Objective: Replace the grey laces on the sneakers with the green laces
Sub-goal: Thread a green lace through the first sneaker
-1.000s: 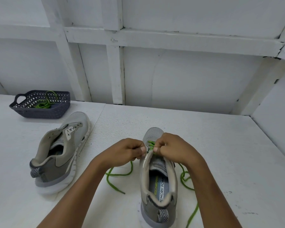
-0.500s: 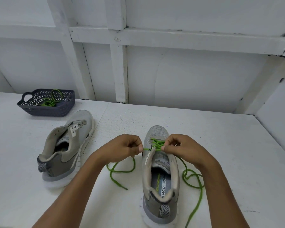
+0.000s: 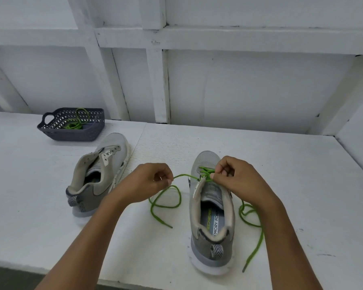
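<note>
In the head view, the left grip (image 3: 153, 182) was curled, with thumb and forefinger pinching a green lace (image 3: 181, 175). From that pinch the lace ran in a shallow arc across to the right grip (image 3: 235, 178). There it entered the eyelets near the toe of a grey sneaker (image 3: 205, 162). This sneaker stood upright on the white counter (image 3: 281, 174), heel toward the person. The right grip sat over those eyelets, fingers curled and fingertips pinching the lace crossings.

Just below the left grip, one free end of the lace lay in a loose loop on the counter. Below the right grip and to its outer side, the other end trailed down past the sneaker's heel.

Beyond the left grip and to its outer side, a second grey sneaker (image 3: 101, 174) lay tilted on the counter. Farther off the same way stood a dark basket (image 3: 71, 135), which held another green lace (image 3: 78, 123).
</note>
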Available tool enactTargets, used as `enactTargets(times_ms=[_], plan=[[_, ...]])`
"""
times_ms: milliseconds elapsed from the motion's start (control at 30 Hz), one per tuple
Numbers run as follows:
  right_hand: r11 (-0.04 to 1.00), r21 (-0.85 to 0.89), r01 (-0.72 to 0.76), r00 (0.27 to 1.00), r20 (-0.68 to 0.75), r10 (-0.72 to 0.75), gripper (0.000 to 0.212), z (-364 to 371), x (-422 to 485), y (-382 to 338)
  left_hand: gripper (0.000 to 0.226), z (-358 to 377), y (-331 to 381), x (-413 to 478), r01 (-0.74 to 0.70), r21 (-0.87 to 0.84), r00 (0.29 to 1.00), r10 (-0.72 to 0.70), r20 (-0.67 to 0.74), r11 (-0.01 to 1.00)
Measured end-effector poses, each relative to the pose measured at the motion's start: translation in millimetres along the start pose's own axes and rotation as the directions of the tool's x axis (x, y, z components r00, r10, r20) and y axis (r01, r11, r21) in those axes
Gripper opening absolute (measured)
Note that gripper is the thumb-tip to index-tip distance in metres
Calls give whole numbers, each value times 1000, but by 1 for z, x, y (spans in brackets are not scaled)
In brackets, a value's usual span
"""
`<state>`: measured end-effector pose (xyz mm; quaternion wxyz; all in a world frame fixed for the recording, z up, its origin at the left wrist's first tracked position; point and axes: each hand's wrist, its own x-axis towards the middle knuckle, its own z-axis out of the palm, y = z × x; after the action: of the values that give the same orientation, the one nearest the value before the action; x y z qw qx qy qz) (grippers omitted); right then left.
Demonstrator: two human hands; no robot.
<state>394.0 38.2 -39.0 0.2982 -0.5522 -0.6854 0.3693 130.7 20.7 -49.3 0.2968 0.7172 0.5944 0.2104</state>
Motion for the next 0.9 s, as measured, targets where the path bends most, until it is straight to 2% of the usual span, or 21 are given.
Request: enactTargets(times_ms=[100,167,233,333,433,533,600,700,800,900], plan=[[999,-29,-18,999,-27,17,8,6,-4,-3,13,-2,-5,-8,-5,26,977,-1,213,1000],[998,-47,-37,997,-63,34,8,9,-8,-4,16,0,-8,-13,-9,124,941,-33,338,992],[998,-46,-53,992,-116,48,8,10,-14,-5,21,5,-9,-16,-39,262,915,-70,396,964],[994,-66,-83,979,-190,69,10,11,-24,-8,21,12,-10,-23,-101,402,924,-64,377,910],[984,-127,-126,964,-248,91,12,12,-35,-11,11,17,-13,-30,-150,421,947,7,321,894],[984,-83,-160,948,-290,129,11,16,-49,-14,20,20,-18,-36,-166,427,955,38,294,889],[984,-58,-169,934,-328,142,9,20,-58,-16,22,23,-21,-38,-141,339,972,66,225,930],[984,-24,-178,892,-427,151,4,24,-69,-19,19,22,-16,-40,-101,57,993,97,69,993],[982,16,-190,875,-451,176,3,27,-76,-21,18,17,2,-39,-99,-190,995,101,-3,977],[977,21,-210,877,-438,198,5,27,-75,-24,14,14,21,-31,-130,-229,990,114,-83,965]])
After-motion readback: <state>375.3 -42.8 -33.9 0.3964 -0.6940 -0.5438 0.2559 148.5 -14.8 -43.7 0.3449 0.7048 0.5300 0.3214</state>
